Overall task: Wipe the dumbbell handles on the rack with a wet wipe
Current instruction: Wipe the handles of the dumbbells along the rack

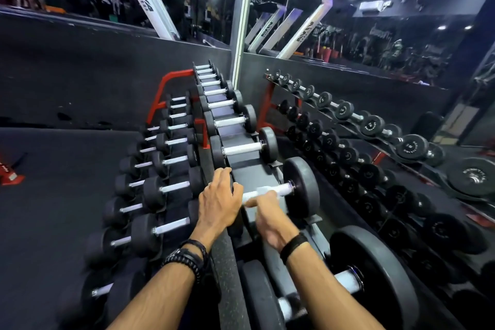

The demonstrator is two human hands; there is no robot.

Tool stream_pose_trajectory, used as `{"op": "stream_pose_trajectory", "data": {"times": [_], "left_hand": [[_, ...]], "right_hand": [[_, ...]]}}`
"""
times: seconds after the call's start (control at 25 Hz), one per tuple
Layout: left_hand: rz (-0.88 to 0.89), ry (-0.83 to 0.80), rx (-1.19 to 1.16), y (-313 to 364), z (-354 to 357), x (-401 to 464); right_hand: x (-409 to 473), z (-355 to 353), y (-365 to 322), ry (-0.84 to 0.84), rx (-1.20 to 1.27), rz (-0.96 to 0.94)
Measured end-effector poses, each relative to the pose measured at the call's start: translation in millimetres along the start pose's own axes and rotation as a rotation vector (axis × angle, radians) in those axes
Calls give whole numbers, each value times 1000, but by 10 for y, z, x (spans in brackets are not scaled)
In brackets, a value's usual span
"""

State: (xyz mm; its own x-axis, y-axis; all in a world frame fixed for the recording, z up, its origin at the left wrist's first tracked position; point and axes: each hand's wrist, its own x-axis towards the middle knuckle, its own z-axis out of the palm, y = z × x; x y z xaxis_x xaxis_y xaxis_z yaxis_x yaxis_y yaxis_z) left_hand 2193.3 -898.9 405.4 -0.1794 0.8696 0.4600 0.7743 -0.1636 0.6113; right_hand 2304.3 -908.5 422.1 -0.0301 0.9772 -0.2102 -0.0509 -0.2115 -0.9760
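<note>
The right hand (270, 218) is pinching the wet wipe (263, 190) around the dumbbell handle (278, 190) just ahead of it; the left hand (218, 195), fingers loosely spread, is bracing on the rack (251, 169); keeping the wipe wrapped and sliding end to end should be cleaning best.

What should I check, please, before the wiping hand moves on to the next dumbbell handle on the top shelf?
1. Wet wipe lies on the handle: ok.
2. Right hand pinches the wipe: ok, though blurred.
3. Left hand steadies the near weight head, which it mostly covers: ok.
4. Whole handle already wiped: cannot tell.
5. Next handle up the row is free of obstacles: ok.
6. Wipe wet enough: cannot tell.
</note>
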Motion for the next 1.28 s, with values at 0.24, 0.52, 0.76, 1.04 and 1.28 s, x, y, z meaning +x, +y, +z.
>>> {"op": "stream_pose_trajectory", "data": {"times": [0.24,0.52,0.76,1.04,1.28], "left_hand": [[-3,4,-9,-8,27,18],[12,-1,-21,-4,13,6],[-3,-2,-13,-16,14,17],[-9,19,-31,-56,63,50],[16,10,-25,-43,41,34]], "right_hand": [[-115,-110,-22,50,271,188],[193,-457,-73,169,530,165],[160,-276,82,-33,531,276],[329,-191,103,79,575,227],[459,-367,-64,238,714,219]]}}
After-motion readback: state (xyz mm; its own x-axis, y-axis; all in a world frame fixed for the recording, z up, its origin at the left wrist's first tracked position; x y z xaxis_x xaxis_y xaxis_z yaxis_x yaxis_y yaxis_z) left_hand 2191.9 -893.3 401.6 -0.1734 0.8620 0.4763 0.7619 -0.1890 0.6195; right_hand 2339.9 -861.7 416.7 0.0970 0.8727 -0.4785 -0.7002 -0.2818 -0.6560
